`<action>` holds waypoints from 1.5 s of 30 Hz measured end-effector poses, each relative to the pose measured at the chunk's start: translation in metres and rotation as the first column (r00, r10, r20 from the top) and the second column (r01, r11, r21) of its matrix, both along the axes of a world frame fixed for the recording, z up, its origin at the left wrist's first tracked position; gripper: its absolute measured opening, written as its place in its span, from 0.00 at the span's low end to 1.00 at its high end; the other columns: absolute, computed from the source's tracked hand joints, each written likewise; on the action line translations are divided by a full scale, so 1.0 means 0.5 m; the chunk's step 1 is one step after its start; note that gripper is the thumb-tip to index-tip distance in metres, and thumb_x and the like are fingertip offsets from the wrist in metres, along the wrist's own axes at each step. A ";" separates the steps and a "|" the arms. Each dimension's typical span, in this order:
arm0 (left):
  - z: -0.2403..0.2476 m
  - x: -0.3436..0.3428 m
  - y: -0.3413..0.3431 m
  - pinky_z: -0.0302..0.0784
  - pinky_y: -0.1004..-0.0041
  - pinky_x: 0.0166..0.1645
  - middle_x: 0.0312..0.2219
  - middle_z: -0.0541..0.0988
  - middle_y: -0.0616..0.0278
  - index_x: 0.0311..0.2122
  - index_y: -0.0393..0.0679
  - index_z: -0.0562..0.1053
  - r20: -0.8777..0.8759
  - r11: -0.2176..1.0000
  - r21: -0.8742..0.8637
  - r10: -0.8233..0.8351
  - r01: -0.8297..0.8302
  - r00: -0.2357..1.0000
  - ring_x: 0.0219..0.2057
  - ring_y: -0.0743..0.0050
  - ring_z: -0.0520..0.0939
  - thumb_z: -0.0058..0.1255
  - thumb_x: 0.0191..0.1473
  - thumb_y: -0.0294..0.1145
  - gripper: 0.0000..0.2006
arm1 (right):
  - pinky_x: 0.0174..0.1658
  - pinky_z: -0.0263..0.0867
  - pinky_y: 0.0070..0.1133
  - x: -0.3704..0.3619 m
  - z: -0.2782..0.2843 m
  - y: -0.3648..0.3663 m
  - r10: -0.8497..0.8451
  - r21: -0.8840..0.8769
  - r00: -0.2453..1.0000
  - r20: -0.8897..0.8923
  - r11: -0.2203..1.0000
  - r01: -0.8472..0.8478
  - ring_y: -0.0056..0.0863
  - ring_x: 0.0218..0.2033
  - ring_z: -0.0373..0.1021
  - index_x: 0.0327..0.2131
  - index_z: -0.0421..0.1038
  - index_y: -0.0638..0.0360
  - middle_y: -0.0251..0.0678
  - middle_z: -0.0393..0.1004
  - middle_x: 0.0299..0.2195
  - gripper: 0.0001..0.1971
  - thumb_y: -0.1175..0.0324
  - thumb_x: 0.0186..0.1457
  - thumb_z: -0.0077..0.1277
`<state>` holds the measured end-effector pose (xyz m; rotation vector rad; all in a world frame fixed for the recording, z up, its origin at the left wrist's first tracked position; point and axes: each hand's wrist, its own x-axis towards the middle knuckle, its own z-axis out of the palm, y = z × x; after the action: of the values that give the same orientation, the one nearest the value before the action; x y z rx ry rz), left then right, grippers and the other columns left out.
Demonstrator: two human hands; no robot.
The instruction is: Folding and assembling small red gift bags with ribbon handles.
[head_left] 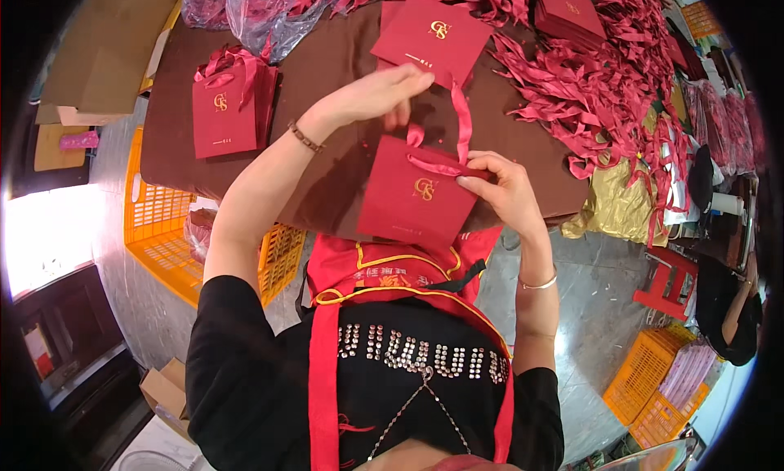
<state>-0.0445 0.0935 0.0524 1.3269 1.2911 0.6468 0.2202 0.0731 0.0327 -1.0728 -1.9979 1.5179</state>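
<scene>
A small red paper gift bag point(412, 200) with gold lettering stands near the table's front edge, slightly tilted. My right hand point(505, 187) pinches its upper right edge, thumb in front and fingers behind. A red ribbon point(462, 128) rises from the bag's opening, and another loop hangs across its front. Above the bag hovers my left hand point(380, 95), fingers stretched out and apart with nothing seen in them. Its fingertips are close to the lower edge of a flat stack of red bags point(445, 38) lying farther back.
Finished-looking bags with ribbon handles point(224, 116) stand at the table's left. Loose red ribbons point(580, 87) heap up at the right, beside another bag stack point(569, 13). Clear plastic wrapping point(273, 17) lies at the back. An orange crate point(155, 226) is below the table's left edge.
</scene>
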 end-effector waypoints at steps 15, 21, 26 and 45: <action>-0.025 -0.015 -0.062 0.72 0.79 0.39 0.26 0.77 0.66 0.45 0.37 0.71 0.535 0.974 -0.058 0.217 -0.221 0.816 0.29 0.82 0.76 0.44 0.57 0.30 0.13 | 0.41 0.62 0.17 -0.002 -0.008 -0.010 0.029 -0.018 0.999 -0.018 0.999 -0.029 0.20 0.37 0.67 0.31 0.71 0.68 0.36 0.73 0.39 0.09 0.74 0.45 0.57; -0.043 0.010 -0.093 0.67 0.79 0.42 0.35 0.72 0.67 0.54 0.39 0.62 -0.057 0.999 0.034 -0.025 0.027 0.998 0.37 0.84 0.70 0.45 0.58 0.39 0.23 | 0.41 0.62 0.17 -0.008 0.004 -0.007 -0.017 0.012 1.000 0.016 1.000 0.017 0.21 0.37 0.67 0.30 0.71 0.69 0.36 0.73 0.38 0.10 0.73 0.45 0.58; -0.051 0.035 -0.096 0.68 0.83 0.38 0.26 0.74 0.67 0.62 0.43 0.50 0.339 0.991 0.085 0.065 -0.099 0.939 0.27 0.85 0.72 0.47 0.54 0.23 0.32 | 0.37 0.62 0.16 -0.009 0.007 -0.024 0.018 0.029 0.999 0.033 0.999 -0.019 0.19 0.33 0.66 0.30 0.70 0.69 0.35 0.73 0.36 0.11 0.73 0.44 0.58; 0.013 0.015 -0.092 0.73 0.76 0.39 0.32 0.78 0.58 0.64 0.51 0.41 0.687 0.953 -0.221 0.003 0.205 0.727 0.29 0.78 0.78 0.42 0.58 0.32 0.33 | 0.42 0.64 0.21 -0.006 -0.044 -0.056 0.024 -0.225 0.912 -0.410 0.966 -0.126 0.24 0.39 0.68 0.31 0.71 0.64 0.36 0.72 0.40 0.08 0.77 0.44 0.57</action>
<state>-0.0372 0.0477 0.0587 0.7853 0.6566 0.7463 0.2170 0.0453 0.0108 -0.6934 -1.6102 1.8903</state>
